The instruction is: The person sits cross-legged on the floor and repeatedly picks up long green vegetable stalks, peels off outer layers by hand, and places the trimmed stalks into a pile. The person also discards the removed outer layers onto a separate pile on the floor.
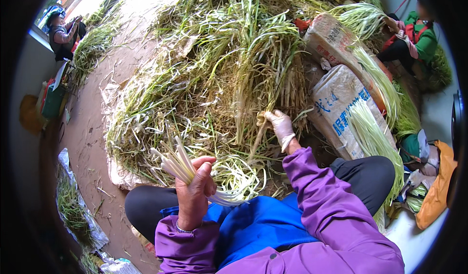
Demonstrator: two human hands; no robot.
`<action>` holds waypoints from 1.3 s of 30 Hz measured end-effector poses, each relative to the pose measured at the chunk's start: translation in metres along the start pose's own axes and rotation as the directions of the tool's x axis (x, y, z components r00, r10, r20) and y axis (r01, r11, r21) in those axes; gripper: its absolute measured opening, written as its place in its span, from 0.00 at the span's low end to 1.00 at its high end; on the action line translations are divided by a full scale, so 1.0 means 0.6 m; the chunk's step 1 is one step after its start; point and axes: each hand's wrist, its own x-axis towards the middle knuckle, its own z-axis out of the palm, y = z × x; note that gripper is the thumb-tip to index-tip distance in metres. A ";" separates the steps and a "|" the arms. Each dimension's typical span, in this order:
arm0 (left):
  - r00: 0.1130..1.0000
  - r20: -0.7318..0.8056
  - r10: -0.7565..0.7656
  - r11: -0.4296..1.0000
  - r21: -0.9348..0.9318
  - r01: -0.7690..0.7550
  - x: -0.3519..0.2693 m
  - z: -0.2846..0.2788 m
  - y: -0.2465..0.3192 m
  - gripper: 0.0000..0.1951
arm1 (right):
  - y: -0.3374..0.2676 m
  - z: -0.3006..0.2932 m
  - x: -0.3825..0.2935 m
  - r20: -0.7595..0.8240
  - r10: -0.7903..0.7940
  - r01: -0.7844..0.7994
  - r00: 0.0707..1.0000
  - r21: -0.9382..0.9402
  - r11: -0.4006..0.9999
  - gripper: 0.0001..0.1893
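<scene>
My left hand (195, 188), bare, is closed around a bunch of pale stalks (179, 165); their cut-looking white ends point up and away, and long pale leaves (237, 186) trail from it towards my lap. My right hand (280, 125), in a thin whitish glove, grips a single brownish, unpeeled stalk (259, 139) that hangs down from the fingers. Beyond both hands spreads a large heap of green and yellowed leafy plants (204, 80), with dry brown husks among them. The stalk's far end merges with this heap.
To my right, pale leaf bundles (369, 127) lie on stuffed woven sacks (338, 102) bearing writing. An orange bag (437, 186) lies farther right. One person (416, 39) sits at upper right holding leaves, another (62, 32) at upper left. A plastic sheet with greens (73, 204) lies at left.
</scene>
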 end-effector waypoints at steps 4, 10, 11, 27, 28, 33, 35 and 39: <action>1.000 0.024 0.013 0.999 0.038 -0.014 -0.003 0.007 -0.001 0.11 | -0.109 -0.015 -0.060 0.266 0.101 -0.103 0.959 -0.004 0.995 0.13; 0.998 0.050 -0.024 0.996 0.088 0.019 -0.003 0.019 -0.012 0.11 | -0.196 0.036 -0.210 0.571 0.252 -0.068 0.781 -0.323 0.944 0.13; 0.997 0.066 -0.039 0.998 0.051 0.036 -0.004 0.022 -0.015 0.12 | -0.201 0.047 -0.236 0.602 0.257 -0.027 0.756 -0.364 0.931 0.13; 0.988 0.045 0.149 0.978 -0.152 -0.140 -0.049 0.021 -0.009 0.12 | -0.190 0.144 -0.321 0.599 0.060 -0.049 0.798 -0.034 0.998 0.10; 0.983 0.046 0.175 0.972 -0.166 -0.165 -0.048 0.019 -0.012 0.12 | -0.185 0.144 -0.312 0.566 -0.004 0.016 0.824 -0.016 1.000 0.10; 0.982 -0.066 0.180 0.855 -0.482 -0.189 -0.019 -0.011 -0.009 0.10 | -0.172 0.116 -0.263 0.452 -0.059 0.013 0.890 0.103 0.995 0.09; 0.963 -0.151 0.224 0.809 -0.522 -0.270 -0.008 -0.034 0.001 0.09 | -0.165 0.084 -0.234 0.331 -0.041 -0.029 0.943 0.204 0.979 0.08; 0.928 -0.292 0.234 0.755 -0.547 -0.362 0.002 -0.089 0.029 0.08 | -0.157 -0.036 -0.121 0.193 -0.229 0.257 0.954 -0.132 0.957 0.08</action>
